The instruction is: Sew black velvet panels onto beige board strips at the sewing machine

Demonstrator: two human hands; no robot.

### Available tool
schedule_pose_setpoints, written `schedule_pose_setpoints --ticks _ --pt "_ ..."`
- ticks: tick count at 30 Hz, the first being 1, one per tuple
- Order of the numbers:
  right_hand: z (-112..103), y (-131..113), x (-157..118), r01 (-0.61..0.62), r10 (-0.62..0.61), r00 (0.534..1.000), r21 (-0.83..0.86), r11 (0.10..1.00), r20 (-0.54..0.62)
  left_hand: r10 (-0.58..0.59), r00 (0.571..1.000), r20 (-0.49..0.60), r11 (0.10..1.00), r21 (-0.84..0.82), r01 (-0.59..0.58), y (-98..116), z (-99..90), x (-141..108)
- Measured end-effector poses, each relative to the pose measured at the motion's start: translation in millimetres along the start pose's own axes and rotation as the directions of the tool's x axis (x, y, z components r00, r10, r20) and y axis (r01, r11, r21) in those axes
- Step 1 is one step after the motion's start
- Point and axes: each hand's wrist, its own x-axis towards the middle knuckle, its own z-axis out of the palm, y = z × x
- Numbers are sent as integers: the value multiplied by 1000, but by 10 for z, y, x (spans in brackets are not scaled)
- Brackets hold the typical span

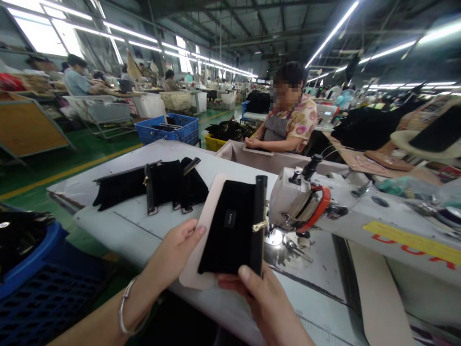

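A black fabric piece [226,240] with a small label and a dark strip with a gold zipper pull along its right side lies over a pale pink panel [190,274]. My left hand [182,245] pinches the panel's left edge between thumb and fingers. At the lower right, my right hand [255,288] has its thumb on the dark strip and its fingers underneath. Just right of the held pieces is the head of a sewing machine [291,202], its lamp lit over the needle plate. Several similar black pieces [165,185] lie on the white table [118,240].
A blue basket [39,283] of dark pieces stands at lower left. Beyond the table are a blue crate [167,129], a yellow crate [216,143] and a pink-lined bin [245,154]. A person [288,115] sits behind that bin. Black material [374,125] is heaped at right.
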Motion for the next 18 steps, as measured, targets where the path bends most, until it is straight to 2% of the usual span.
schedule_pose_setpoints --ticks 2,3,7,9,11,12,13,15,16,17,18 --pt "-73 41 -57 90 -78 993 -147 985 88 -45 993 105 989 -136 60 -41 25 337" --pt "-117 64 -89 131 -113 989 -216 968 91 -69 987 145 976 -194 97 -41 53 552" --pt "-319 39 -273 192 -188 981 -439 878 53 -130 986 108 920 -358 161 122 210 1540" --pt "-466 -91 -400 235 -233 969 -595 769 82 -124 992 22 891 -437 121 229 306 1929" --pt "-688 -276 -538 259 -351 934 -804 535 67 -120 992 -37 864 -495 86 265 414 2125" --pt "-829 -373 -608 210 -440 898 -903 374 27 -126 991 -47 855 -511 85 245 466 2144" --pt "-988 -464 -679 100 -535 845 -973 207 -27 -122 992 -42 850 -520 83 201 511 2115" --pt "-1325 -605 -807 -239 -694 706 -970 -51 -137 -98 995 3 850 -519 85 65 572 1957" --pt "-1487 -647 -859 -385 -726 665 -914 -132 -175 -81 996 23 858 -506 82 -10 590 1854" --pt "-1636 -669 -897 -483 -732 649 -855 -188 -205 -64 997 33 871 -485 72 -78 603 1754" --pt "-1769 -673 -921 -535 -723 653 -813 -231 -224 -48 998 34 887 -457 58 -134 612 1670"
